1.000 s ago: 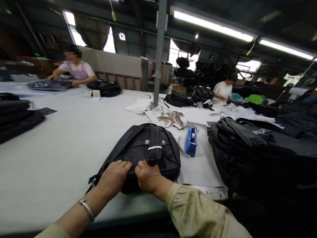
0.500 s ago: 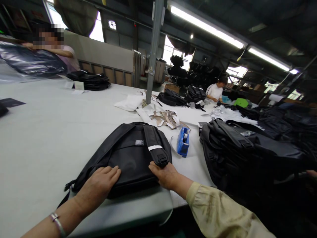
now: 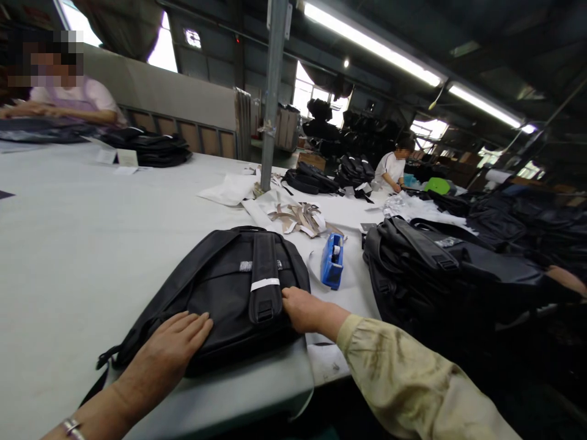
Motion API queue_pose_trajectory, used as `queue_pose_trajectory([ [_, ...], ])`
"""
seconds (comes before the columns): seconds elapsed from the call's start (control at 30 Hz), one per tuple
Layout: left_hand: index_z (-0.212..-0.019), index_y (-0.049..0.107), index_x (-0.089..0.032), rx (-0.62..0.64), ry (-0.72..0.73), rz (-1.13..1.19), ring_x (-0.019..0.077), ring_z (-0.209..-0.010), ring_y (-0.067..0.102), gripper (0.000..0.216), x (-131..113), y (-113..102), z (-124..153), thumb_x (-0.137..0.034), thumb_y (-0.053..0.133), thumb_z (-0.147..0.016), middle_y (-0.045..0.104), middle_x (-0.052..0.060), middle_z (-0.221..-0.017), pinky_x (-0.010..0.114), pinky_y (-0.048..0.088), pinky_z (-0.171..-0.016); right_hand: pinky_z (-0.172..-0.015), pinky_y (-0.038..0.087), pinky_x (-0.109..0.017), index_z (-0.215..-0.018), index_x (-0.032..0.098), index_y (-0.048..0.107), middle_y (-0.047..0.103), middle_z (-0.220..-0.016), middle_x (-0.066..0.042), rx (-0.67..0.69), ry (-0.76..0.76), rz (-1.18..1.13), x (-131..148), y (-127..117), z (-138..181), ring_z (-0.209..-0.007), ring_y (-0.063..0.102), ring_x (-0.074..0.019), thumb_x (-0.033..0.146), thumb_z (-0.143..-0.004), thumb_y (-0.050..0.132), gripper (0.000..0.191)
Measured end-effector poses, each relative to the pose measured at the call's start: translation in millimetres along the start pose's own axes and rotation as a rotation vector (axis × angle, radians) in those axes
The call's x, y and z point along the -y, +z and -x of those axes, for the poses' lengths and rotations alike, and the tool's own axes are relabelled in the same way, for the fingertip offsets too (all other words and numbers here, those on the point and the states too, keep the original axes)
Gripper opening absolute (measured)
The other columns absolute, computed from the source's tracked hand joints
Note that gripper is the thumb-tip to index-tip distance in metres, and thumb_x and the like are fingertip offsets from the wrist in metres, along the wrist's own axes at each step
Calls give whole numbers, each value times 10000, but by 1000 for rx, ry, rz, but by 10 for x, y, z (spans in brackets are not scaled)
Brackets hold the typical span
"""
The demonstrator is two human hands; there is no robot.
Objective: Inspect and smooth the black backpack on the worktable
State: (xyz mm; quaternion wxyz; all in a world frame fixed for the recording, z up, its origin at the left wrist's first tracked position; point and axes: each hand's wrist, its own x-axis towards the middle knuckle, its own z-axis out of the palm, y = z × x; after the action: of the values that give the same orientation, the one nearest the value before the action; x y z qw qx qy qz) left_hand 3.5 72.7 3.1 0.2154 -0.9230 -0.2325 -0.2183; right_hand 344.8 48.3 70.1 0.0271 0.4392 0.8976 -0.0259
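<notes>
A black backpack (image 3: 215, 305) lies on the white-covered table near its front edge, straps facing up. My left hand (image 3: 177, 342) rests flat on the lower left of the backpack, fingers stretched out. At the lower right, my right hand (image 3: 305, 310) is closed, its fingertips at the edge of a padded shoulder strap (image 3: 265, 260). A white band wraps that strap above its buckle. The tips of the right fingers are partly hidden. To the right of the backpack stands a blue tape dispenser (image 3: 332, 263).
A pile of black backpacks (image 3: 413, 263) is on the right, with another person's hand (image 3: 566, 280) at it. Paper scraps (image 3: 300, 217) lie behind the dispenser by a metal post (image 3: 274, 98). Two co-workers are farther back; flat black bags (image 3: 147, 146) lie at the far left.
The shoulder strap has shifted left across the backpack, to lie straighter over its middle. My right hand now sits at the strap's right edge rather than under its end. The view has turned slightly right.
</notes>
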Motion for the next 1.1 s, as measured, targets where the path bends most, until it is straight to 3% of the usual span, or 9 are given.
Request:
queue_pose_trajectory([
  [0.17,-1253,636,-165,31,-5,22,258,-1112,667,540,15,-78,-26,33,413,-802,700,130,-1256,456,461,-1029,-694,497,-384,-951,124,601,608,-981,-141,-174,110,123,116,226,41,-855,567,-253,145,-849,532,125],
  [0.3,-1311,600,-205,86,56,23,228,-1151,655,573,160,-185,-11,4,407,-814,684,85,-1302,411,465,-1036,-628,442,-360,-977,139,585,585,-935,-119,-221,-47,225,165,84,161,-792,512,-234,140,-930,441,152],
  [0.43,-1364,565,-271,152,55,96,205,-1179,641,637,314,-267,24,6,392,-818,676,34,-1323,389,448,-1072,-642,418,-345,-1013,157,572,578,-951,-92,-163,-187,199,172,-60,215,-771,484,-210,159,-924,467,137],
  [0.57,-1379,558,-300,187,55,168,197,-1161,654,697,350,-259,69,20,408,-778,684,13,-1310,353,490,-1038,-662,404,-370,-1035,174,564,585,-981,-72,-120,-68,122,147,37,245,-823,502,-219,214,-851,564,188],
  [0.7,-1390,549,-298,156,76,119,186,-1162,654,740,359,-124,161,32,421,-740,677,11,-1320,325,492,-1034,-732,396,-377,-1093,202,569,588,-1048,-74,-166,84,52,139,228,281,-937,500,-235,241,-772,653,334],
  [0.8,-1381,556,-314,153,66,90,180,-1162,654,759,398,-17,228,37,418,-723,680,-1,-1316,328,491,-1035,-702,382,-368,-990,182,590,590,-994,-82,-236,131,90,187,283,242,-894,495,-227,214,-818,613,176],
  [0.9,-1404,529,-330,187,74,98,178,-1179,645,807,431,6,286,46,400,-702,663,-10,-1339,335,490,-1040,-621,348,-358,-894,162,584,574,-905,-87,-313,87,186,243,172,189,-805,474,-217,179,-897,528,59],
  [1.0,-1410,518,-328,168,23,93,189,-1205,628,850,405,-33,330,68,363,-673,639,-16,-1372,390,462,-1077,-604,334,-364,-1009,164,593,573,-915,-87,-400,9,276,238,10,217,-802,462,-224,200,-965,448,156],
  [1.1,-1407,518,-308,159,-2,48,197,-1223,614,808,332,-71,316,66,350,-711,625,-3,-1391,425,430,-1102,-623,347,-369,-1208,202,560,603,-1053,-92,-456,-47,317,177,36,326,-825,459,-221,246,-995,425,255],
])
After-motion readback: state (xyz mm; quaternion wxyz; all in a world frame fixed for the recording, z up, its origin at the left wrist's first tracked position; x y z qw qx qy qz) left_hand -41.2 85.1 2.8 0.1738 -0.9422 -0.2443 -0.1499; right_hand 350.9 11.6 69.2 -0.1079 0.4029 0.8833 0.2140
